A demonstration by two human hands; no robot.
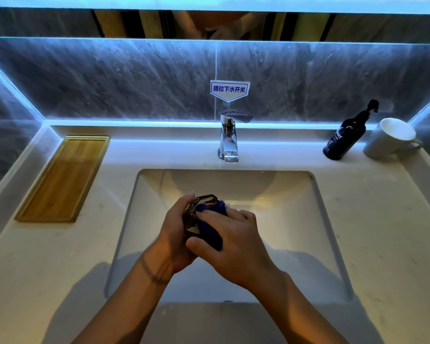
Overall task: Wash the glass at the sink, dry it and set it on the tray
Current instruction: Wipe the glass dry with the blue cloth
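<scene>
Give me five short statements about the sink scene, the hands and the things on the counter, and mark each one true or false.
1. The left hand holds the dark faceted glass over the white rectangular sink. True.
2. The right hand presses a white cloth into the glass. False: the cloth is dark blue.
3. The bamboo tray lies on the counter left of the sink. True.
4. Water streams from the chrome tap. False: no water is visible.
5. The white ceramic mug stands left of the black pump bottle. False: it stands right of it.
</scene>
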